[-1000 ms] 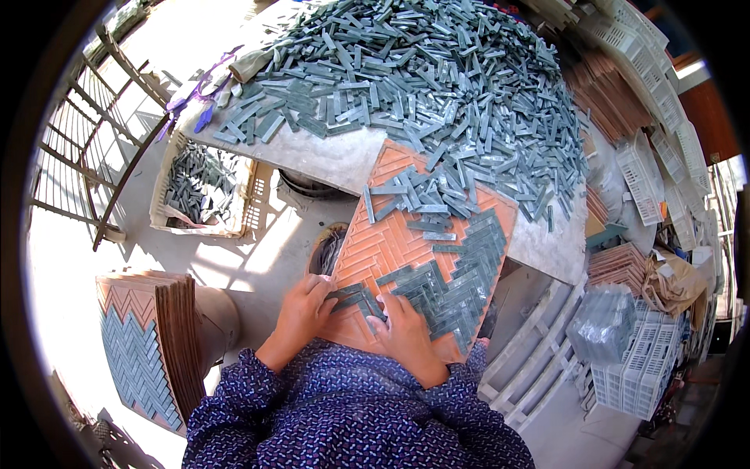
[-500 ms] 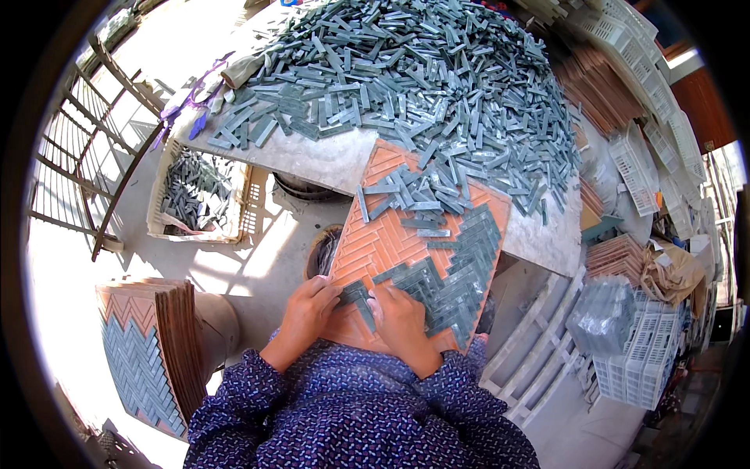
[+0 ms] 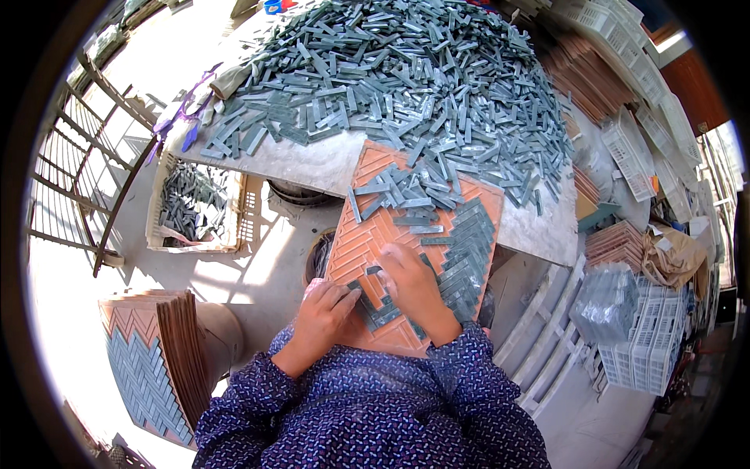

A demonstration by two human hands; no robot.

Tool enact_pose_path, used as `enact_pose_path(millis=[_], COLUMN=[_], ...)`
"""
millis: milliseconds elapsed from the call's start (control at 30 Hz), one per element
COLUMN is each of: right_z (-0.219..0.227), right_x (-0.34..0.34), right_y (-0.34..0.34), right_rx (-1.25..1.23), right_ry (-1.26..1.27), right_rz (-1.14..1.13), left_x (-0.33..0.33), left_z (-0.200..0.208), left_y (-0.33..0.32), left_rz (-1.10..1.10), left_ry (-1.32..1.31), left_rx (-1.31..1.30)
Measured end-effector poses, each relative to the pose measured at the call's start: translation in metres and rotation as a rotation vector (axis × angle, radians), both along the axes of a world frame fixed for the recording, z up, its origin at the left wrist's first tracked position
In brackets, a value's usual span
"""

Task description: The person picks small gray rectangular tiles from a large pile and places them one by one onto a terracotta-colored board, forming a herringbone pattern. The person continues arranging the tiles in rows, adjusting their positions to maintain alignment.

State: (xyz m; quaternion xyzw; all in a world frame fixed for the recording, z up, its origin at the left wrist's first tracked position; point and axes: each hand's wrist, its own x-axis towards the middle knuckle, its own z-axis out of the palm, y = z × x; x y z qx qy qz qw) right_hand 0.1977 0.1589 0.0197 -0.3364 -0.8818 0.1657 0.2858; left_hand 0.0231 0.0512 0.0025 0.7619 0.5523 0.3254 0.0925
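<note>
An orange template board (image 3: 367,234) with herringbone grooves leans from my lap onto the table edge. Dark grey-green stone strips (image 3: 470,258) fill its right side and part of the lower middle. At the board's lower left, my left hand (image 3: 319,313) is closed, with a short dark strip (image 3: 354,286) at its thumb and fingertips. Over the middle of the board, my right hand (image 3: 416,288) is curled, slightly blurred, with a strip (image 3: 373,270) at its fingertips. Loose strips (image 3: 410,190) lie piled on the board's upper part.
A large heap of stone strips (image 3: 406,86) covers the pale table (image 3: 312,160). On the left are a crate (image 3: 155,223) of strips, a stack of boards (image 3: 176,344) and a metal rack (image 3: 86,187). White crates (image 3: 644,336) and a plastic-wrapped bundle (image 3: 605,301) stand on the right.
My right hand has moved up and to the right over the board, away from the lower rows. My left hand has shifted slightly right and down. The view has moved a little.
</note>
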Motion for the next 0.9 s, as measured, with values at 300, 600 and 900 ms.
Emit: enact_pose_path(millis=[300,600,900], right_z=[-0.009,-0.012,-0.012], right_x=[0.001,-0.008,-0.004], right_y=[-0.012,-0.024,-0.022], right_rx=[-0.748,-0.496,-0.355], right_ry=[0.301,0.017,-0.088], right_rz=[-0.143,-0.042,0.061], left_x=[0.019,0.011,-0.013], left_z=[-0.009,-0.008,-0.003], left_y=[-0.001,-0.009,0.021], left_rz=[0.057,0.185,0.228], left_ry=[0.008,-0.147,-0.247], left_rx=[-0.08,-0.01,0.046])
